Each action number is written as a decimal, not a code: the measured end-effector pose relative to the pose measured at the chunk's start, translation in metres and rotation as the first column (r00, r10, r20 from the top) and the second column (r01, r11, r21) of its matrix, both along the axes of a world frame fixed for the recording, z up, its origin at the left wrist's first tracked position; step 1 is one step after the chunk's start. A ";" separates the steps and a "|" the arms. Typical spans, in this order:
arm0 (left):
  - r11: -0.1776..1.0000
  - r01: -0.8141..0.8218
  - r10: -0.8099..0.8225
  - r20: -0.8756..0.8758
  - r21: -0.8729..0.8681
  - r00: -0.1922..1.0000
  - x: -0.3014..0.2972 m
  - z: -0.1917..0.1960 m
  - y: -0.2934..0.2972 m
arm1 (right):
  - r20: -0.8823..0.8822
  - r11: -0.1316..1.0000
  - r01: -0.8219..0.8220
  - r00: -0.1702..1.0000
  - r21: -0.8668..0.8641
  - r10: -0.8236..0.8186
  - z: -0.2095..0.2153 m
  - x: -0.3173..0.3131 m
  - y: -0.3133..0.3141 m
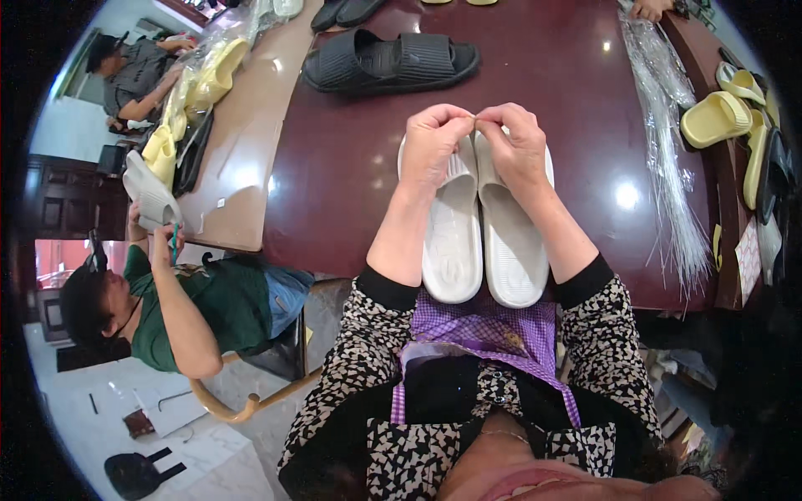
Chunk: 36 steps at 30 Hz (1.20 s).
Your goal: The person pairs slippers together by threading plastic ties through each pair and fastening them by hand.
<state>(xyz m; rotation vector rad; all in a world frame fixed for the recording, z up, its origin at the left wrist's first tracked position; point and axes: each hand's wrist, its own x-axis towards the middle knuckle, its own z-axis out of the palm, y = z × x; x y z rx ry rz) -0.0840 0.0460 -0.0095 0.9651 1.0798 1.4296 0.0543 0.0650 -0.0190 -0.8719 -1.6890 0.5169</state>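
A pair of light grey slide slippers lies side by side at the near edge of the dark red table, heels toward me: the left slipper (452,246) and the right slipper (515,250). Over their straps, my left hand (432,144) and my right hand (520,149) meet with fingertips pinched together. Whatever is between the fingertips is too small to make out. Both hands cover much of the straps and toe ends.
Beyond my hands is a pair of black slides (393,63). A bundle of thin clear strands (660,159) runs along the table's right side. Yellow slippers (717,119) are piled farther right. At left, a person (209,305) holds a grey slipper (150,194); another works farther back.
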 end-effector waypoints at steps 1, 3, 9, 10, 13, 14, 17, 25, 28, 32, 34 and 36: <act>0.999 -0.035 0.035 -0.005 0.010 0.999 0.001 0.002 -0.001 | -0.003 0.999 0.017 1.000 0.031 -0.017 0.002 0.000 0.001; 0.995 -0.099 0.099 -0.006 0.031 0.995 0.004 0.005 -0.002 | -0.006 0.994 0.056 0.998 0.096 -0.056 0.007 0.002 0.001; 0.917 -0.373 0.366 0.080 0.142 0.927 -0.032 0.011 -0.006 | -0.174 0.996 0.054 0.983 -0.068 -0.065 0.021 0.043 -0.035; 0.893 -0.425 0.420 0.066 0.151 0.905 -0.043 0.009 -0.007 | -0.139 0.993 0.046 0.988 -0.110 -0.062 0.020 0.056 -0.053; 0.817 -0.561 0.562 0.040 0.133 0.826 -0.089 -0.007 -0.007 | -0.045 0.981 0.020 0.999 -0.193 -0.029 0.007 0.059 -0.102; 0.829 -0.544 0.543 0.049 0.130 0.838 -0.091 -0.013 -0.003 | 0.067 0.974 0.002 0.998 -0.227 0.013 -0.001 0.058 -0.109; 0.768 -0.640 0.639 0.054 0.013 0.767 -0.088 -0.023 0.006 | 0.253 0.955 0.014 0.965 -0.296 0.065 0.000 0.044 -0.106; 0.868 -0.491 0.496 -0.096 0.069 0.863 -0.074 -0.061 0.009 | 0.637 0.917 0.178 0.764 -0.356 0.099 0.002 0.001 -0.083; 0.876 -0.483 0.481 -0.072 -0.009 0.874 -0.070 -0.046 0.014 | 0.602 0.896 0.319 0.795 -0.308 -0.076 -0.003 0.013 -0.071; 0.889 -0.446 0.454 0.071 -0.100 0.888 -0.049 -0.046 0.023 | 0.551 0.946 0.204 0.834 -0.254 -0.032 0.003 0.060 -0.048; 0.857 -0.500 0.509 0.057 -0.125 0.859 -0.070 -0.046 0.017 | 0.580 0.958 0.184 0.814 -0.219 -0.024 0.008 0.070 -0.031; 0.845 -0.527 0.528 -0.020 -0.093 0.849 -0.069 -0.047 0.025 | 0.650 0.968 0.075 0.753 -0.238 0.101 0.018 0.096 -0.021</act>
